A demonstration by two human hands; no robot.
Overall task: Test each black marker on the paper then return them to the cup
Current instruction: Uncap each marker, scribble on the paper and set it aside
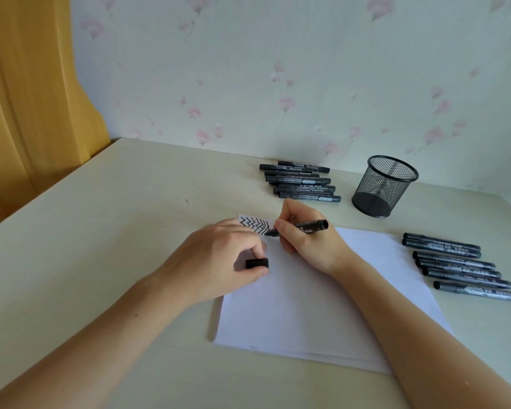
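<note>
Right hand (304, 231) wrapped round an uncapped marker (303, 226) in a writing grip, tip down on the paper (322, 305) at the right end of a row of black zigzags (255, 226) near the far left corner. Left hand (219, 258) resting on the sheet's left edge, thumb and fingers pinching the cap (257, 263): probably kept there so it can go straight back on, and so the palm pins the paper against the drag of the tip. Zigzags packed tight in one corner, likely to leave room for the markers to come. Mesh cup (384, 187) upright at the back right of the counter (101, 231), apparently with nothing in it, though the mesh hides part of the inside. Two groups of capped markers lying flat: a far pile (300, 181) just left of the cup, behind the paper, and a right row (460, 267) beside the sheet's right edge, within reach of the writing hand. Which group is tested and which is waiting cannot be told for certain; the number of zigzags suggests one of them has been through already. Step in hand, as judged: testing one marker, mid-task. Nothing returned to the cup so far, by the look of it.
</note>
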